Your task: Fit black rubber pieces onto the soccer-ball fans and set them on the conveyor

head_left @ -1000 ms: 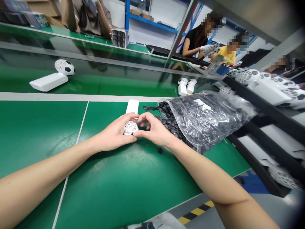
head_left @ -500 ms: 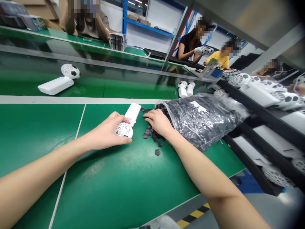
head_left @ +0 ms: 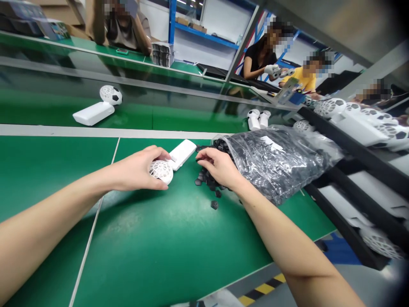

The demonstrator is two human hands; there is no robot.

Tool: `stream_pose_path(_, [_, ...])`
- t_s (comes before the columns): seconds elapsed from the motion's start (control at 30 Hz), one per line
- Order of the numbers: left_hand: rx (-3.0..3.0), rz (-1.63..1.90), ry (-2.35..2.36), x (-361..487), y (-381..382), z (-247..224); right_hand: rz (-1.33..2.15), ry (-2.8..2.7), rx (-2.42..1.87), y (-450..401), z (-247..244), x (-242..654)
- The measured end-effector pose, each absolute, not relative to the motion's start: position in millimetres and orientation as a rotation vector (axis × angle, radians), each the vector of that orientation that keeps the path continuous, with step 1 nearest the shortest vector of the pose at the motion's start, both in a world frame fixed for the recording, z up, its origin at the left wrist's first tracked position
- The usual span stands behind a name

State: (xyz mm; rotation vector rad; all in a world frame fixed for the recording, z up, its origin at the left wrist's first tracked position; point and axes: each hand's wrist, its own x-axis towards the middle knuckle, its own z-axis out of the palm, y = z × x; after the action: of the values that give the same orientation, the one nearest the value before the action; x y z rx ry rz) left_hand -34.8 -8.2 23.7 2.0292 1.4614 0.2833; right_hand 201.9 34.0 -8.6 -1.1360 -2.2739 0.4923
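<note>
My left hand (head_left: pixel 139 168) grips a white lattice ball (head_left: pixel 161 172), its fingers curled over the top. The ball looks like the head of a soccer-ball-style handheld fan. Just beyond it, a white rectangular handle (head_left: pixel 182 154) lies on the green bench mat (head_left: pixel 166 238), touching or nearly touching my fingertips. My right hand (head_left: pixel 219 167) rests on a heap of small black hexagonal patches (head_left: pixel 206 180) spilling from a clear plastic bag (head_left: pixel 277 164). Nothing is visibly held in it. One loose patch (head_left: pixel 214 205) lies nearer me.
An assembled white fan (head_left: pixel 94 113) lies on a green belt beyond a grey rail (head_left: pixel 96 131). A pair of fans (head_left: pixel 258 120) stands near the bag. A black rack (head_left: pixel 351 170) at right holds more fans. Several co-workers sit across the bench.
My left hand has carried the lattice ball leftward, and the white handle has turned flatter across the mat. My right hand stays on the patches, and the view has shifted slightly.
</note>
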Motion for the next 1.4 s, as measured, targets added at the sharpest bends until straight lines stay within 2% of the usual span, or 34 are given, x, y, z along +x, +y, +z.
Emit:
stream_pose_path(0.13, [2.085,0.305,1.343,-38.0,-7.8,23.2,0.669,-2.242,-0.869,17.3,-5.3,189.5])
stream_pose_path(0.3, [2.091,0.289,1.270,-37.8,-8.2,22.7,0.768,-2.208,-0.814,2.7,-4.8,177.5])
stream_pose_path(0.47, [2.103,0.299,1.216,-33.6,-9.9,15.3,0.558,-2.369,-0.550,-1.3,-8.4,174.3])
stream_pose_path(0.67, [2.136,0.352,1.152,-30.1,-13.0,11.7,0.132,-2.498,-0.352,-3.2,-13.7,167.7])
stream_pose_path(0.97, [2.110,0.538,1.360,-15.7,-17.7,3.8,0.389,-2.317,-0.504,-3.0,-17.3,161.9])
stream_pose_path(1.2, [2.093,0.525,1.401,-12.9,-18.3,3.9,0.621,-2.217,-0.782,8.8,-16.3,165.6])
stream_pose_path(1.4, [2.104,0.521,1.417,-12.5,-18.4,2.7,0.690,-2.226,-0.830,11.7,-16.2,165.6])
